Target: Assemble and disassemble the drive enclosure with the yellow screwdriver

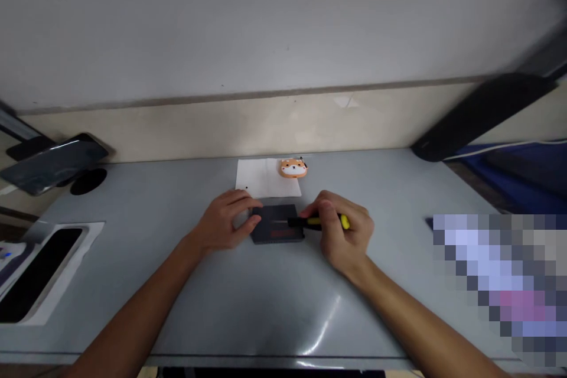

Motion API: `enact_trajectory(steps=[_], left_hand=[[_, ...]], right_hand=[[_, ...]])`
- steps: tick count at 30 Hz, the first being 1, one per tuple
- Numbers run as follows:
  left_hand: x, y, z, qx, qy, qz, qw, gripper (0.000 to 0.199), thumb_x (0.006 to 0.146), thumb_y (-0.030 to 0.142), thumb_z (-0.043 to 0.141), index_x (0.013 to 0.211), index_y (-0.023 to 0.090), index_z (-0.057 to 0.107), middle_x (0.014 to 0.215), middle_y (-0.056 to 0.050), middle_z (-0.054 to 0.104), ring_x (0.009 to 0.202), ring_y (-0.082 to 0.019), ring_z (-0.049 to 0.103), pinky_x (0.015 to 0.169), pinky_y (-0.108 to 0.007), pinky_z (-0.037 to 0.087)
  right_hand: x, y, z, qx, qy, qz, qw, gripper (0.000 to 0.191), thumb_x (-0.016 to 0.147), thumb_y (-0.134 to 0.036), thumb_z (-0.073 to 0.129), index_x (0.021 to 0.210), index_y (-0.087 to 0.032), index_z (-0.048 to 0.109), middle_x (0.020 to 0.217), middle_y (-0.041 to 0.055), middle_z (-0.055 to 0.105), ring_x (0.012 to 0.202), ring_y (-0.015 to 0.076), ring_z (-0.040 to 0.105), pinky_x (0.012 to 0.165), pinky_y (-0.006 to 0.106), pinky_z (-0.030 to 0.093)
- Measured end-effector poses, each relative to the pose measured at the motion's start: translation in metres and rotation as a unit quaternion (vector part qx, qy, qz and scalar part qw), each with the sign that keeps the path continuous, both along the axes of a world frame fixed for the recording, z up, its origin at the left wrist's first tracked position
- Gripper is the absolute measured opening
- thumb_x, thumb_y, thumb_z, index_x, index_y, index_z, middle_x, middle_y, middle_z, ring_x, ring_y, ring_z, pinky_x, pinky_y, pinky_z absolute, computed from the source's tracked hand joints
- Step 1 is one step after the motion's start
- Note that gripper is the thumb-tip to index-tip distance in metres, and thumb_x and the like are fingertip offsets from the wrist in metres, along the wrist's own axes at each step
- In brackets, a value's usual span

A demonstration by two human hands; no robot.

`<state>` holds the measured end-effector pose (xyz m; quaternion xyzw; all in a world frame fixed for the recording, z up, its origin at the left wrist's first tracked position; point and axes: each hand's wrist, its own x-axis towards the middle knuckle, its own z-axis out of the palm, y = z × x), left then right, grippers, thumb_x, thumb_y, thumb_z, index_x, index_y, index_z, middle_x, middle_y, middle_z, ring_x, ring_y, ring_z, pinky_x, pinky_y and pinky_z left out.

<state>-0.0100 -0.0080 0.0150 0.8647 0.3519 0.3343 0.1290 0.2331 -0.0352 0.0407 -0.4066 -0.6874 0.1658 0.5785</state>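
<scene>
A flat dark rectangular box with a dull reddish patch lies on the grey desk in front of me. At its left edge, my left hand has the thumb and fingers closed on the upper left corner. My right hand is wrapped round the yellow and black handle of a screwdriver. The screwdriver lies nearly level, its thin shaft pointing left over the top of the box. Whether its tip touches the box I cannot tell.
Behind the box lies white paper with an orange animal-face case on it. To the left are a phone on a stand and a dark-screened device on paper. A black cylinder leans at the back right; a blurred-out item lies right.
</scene>
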Motion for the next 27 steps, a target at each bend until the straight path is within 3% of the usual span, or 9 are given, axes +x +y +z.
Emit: enact_trajectory(steps=[9,12,16,21,27], left_hand=[[-0.004,0.010,-0.016,0.046,0.013,0.054,0.997,0.017,0.104,0.023,0.053,0.105,0.023,0.070,0.096,-0.004,0.073,0.089,-0.017,0.068,0.087,-0.034,0.056],[-0.008,0.018,-0.023,0.046,0.002,0.132,0.990,0.018,0.105,0.028,0.054,0.108,0.024,0.072,0.100,-0.004,0.074,0.095,-0.019,0.068,0.091,-0.037,0.055],[-0.012,0.030,-0.032,-0.033,0.002,0.219,0.975,0.017,0.102,0.030,0.059,0.107,0.027,0.074,0.098,-0.003,0.072,0.095,-0.021,0.066,0.086,-0.037,0.054],[-0.011,0.035,-0.037,-0.039,0.023,0.230,0.972,0.012,0.098,0.030,0.066,0.103,0.027,0.076,0.097,-0.003,0.071,0.096,-0.023,0.064,0.086,-0.040,0.053],[-0.013,0.032,-0.033,-0.073,-0.008,0.224,0.972,0.016,0.100,0.030,0.062,0.108,0.026,0.075,0.099,-0.003,0.071,0.096,-0.022,0.065,0.086,-0.038,0.053]], right_hand=[[-0.003,0.006,-0.005,-0.046,-0.004,-0.025,0.999,0.038,0.104,-0.029,0.046,0.075,-0.021,0.069,0.070,0.0004,0.063,0.064,0.0136,0.057,0.061,0.030,0.041],[-0.003,0.007,-0.006,-0.051,-0.010,-0.019,0.998,0.037,0.104,-0.029,0.046,0.076,-0.021,0.069,0.071,0.0011,0.064,0.065,0.0143,0.058,0.061,0.031,0.042],[-0.003,0.009,-0.007,-0.048,-0.020,-0.025,0.998,0.037,0.103,-0.028,0.046,0.075,-0.021,0.069,0.070,0.0012,0.064,0.064,0.0149,0.058,0.061,0.031,0.043],[0.000,0.013,-0.008,-0.044,-0.028,-0.034,0.998,0.037,0.104,-0.030,0.046,0.076,-0.021,0.069,0.069,0.0011,0.062,0.063,0.0148,0.056,0.061,0.031,0.042],[0.003,0.015,-0.009,-0.040,-0.025,-0.042,0.998,0.037,0.104,-0.030,0.046,0.077,-0.021,0.070,0.071,0.0008,0.064,0.064,0.0143,0.056,0.062,0.031,0.041]])
